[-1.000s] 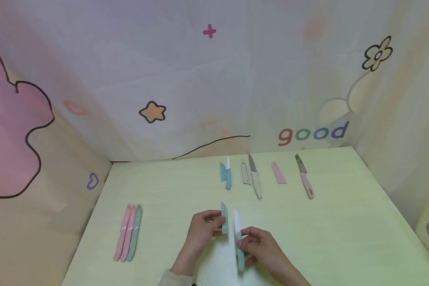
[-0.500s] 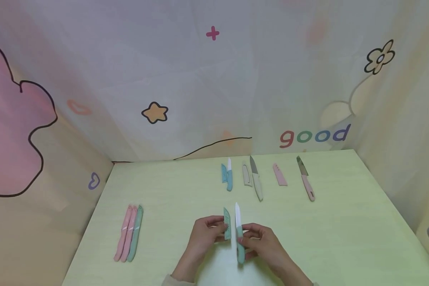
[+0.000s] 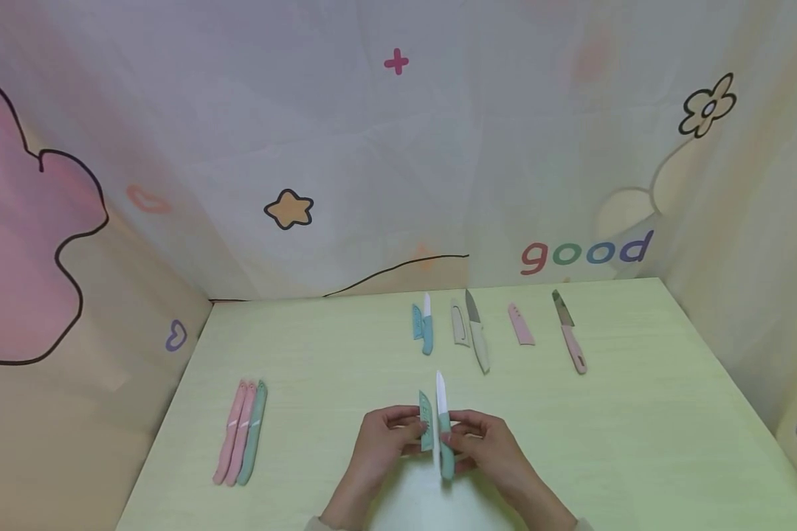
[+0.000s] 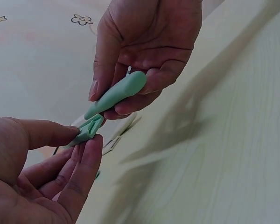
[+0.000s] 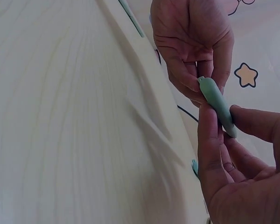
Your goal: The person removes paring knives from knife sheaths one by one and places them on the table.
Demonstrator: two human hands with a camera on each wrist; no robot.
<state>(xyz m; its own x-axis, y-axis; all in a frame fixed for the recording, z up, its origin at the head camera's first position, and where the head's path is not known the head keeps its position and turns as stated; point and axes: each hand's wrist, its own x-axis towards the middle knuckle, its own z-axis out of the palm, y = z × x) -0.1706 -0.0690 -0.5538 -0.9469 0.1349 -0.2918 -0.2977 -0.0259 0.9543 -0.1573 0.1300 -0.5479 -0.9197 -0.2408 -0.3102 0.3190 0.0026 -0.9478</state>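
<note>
Green knife [image 3: 444, 423] in R hand [image 3: 483, 441], prob. pinched mid-handle

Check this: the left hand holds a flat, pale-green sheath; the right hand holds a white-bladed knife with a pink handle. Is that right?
Not quite: in the head view, that white-bladed knife has a pale-green handle, not a pink one.

From above, the head view faces forward-down; both close wrist views share the green handle [image 4: 119, 92].
</note>
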